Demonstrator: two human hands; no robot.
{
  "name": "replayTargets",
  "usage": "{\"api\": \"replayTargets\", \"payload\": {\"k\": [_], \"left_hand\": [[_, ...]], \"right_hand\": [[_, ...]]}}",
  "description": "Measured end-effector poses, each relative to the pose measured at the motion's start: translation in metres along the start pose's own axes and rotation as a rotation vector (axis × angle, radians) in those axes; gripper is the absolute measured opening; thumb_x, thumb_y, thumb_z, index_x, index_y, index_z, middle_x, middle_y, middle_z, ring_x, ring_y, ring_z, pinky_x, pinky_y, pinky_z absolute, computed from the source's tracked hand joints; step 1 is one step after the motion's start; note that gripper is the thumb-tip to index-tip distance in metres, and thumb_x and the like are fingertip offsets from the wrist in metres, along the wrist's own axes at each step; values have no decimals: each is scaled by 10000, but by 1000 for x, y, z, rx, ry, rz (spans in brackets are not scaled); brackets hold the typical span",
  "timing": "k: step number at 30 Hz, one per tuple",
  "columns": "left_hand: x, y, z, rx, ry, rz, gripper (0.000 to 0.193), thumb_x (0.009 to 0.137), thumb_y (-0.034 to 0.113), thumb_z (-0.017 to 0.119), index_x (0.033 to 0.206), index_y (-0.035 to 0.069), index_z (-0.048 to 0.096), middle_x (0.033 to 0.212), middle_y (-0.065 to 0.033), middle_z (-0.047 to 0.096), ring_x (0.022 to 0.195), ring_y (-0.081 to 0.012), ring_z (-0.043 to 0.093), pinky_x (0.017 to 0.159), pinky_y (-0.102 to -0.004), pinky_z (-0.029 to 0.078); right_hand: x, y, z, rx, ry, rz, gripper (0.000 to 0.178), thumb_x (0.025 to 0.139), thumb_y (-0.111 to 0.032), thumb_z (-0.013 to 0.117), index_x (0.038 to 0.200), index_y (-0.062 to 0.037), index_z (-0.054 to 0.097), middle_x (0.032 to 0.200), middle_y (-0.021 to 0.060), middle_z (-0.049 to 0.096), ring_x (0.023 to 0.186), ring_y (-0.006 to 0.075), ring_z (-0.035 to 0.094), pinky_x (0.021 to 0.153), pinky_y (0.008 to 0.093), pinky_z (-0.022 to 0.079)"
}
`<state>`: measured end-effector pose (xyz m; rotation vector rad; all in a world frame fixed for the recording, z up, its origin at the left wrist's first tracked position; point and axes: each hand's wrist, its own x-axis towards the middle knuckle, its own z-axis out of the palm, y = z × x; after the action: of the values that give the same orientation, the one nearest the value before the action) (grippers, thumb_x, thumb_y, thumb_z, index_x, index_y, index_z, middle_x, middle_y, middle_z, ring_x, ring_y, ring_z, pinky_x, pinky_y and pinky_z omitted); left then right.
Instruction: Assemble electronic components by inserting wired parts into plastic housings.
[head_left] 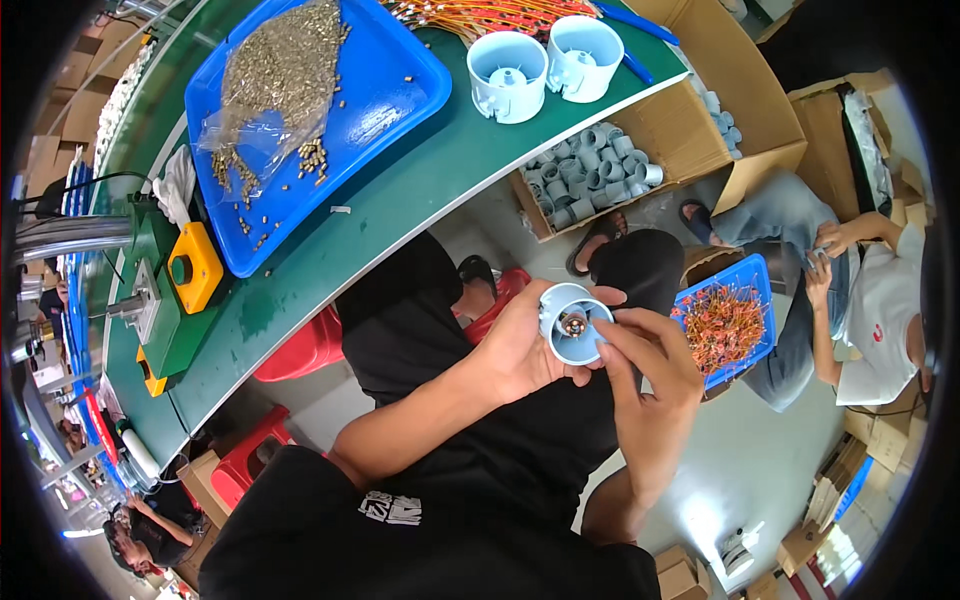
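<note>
**Pale blue cup held between two hands**

The pale blue cup (578, 350) sits in the fingers of the left hand (520, 345), its open mouth turned up toward the viewer. Down inside, near its middle, shows a small round metallic part (573, 325); its finer detail is too small to make out. The left fingers are wrapped around the cup's left side and underside, grasping it. The right hand (655, 375) comes in from the other side, thumb and forefinger bent against the cup's right rim; whether they pinch anything there I cannot tell.

Above the fingers, beyond the knees, a cardboard carton (690, 135) holds a heap of grey tubular fittings (590, 165). Just right of the right fingers is a blue basket (764, 320) of orange wires (722, 325), and farther right a seated co-worker (880, 320) has both hands raised together.

Up and left of the fingers runs a green table (420, 185). Two more cups (510, 100) stand side by side near its edge. Farther left on it lies a blue tray (400, 100) bearing a clear bag of small brass-coloured pieces (285, 60), some spilled loose. Well left of the fingers stands a yellow box (203, 265) with a green button.
</note>
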<state>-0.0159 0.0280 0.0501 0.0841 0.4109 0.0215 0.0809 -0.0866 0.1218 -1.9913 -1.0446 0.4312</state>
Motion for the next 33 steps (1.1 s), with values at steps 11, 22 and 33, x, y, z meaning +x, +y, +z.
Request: {"api": "replayTargets", "payload": {"k": [11, 22, 33], "left_hand": [[-9, -4, -2, -22, -6, -2, 508, 966, 332, 220, 1202, 20, 545, 1125, -132, 635, 839, -244, 673, 611, -375, 572], [-15, 0, 20, 18, 162, -26, 427, 956, 380, 348, 1046, 40, 590, 912, -104, 658, 756, -266, 661, 592, -420, 549], [-10, -3, 10, 76, 135, -59, 509, 969, 397, 237, 1158, 43, 549, 1035, -121, 647, 848, -278, 668, 638, -455, 574]], "right_hand": [[8, -17, 1, -227, -54, -146, 291, 626, -19, 780, 903, -26, 690, 956, 69, 613, 832, 224, 579, 681, 325, 472], [7, -18, 1, -281, -115, -186, 264, 664, -31, 737, 913, -18, 650, 1011, 58, 614, 846, 249, 572, 678, 366, 471], [7, -24, 1, -236, -89, -65, 204, 648, 56, 726, 828, 5, 645, 981, 78, 631, 846, 243, 614, 701, 332, 494]]}}
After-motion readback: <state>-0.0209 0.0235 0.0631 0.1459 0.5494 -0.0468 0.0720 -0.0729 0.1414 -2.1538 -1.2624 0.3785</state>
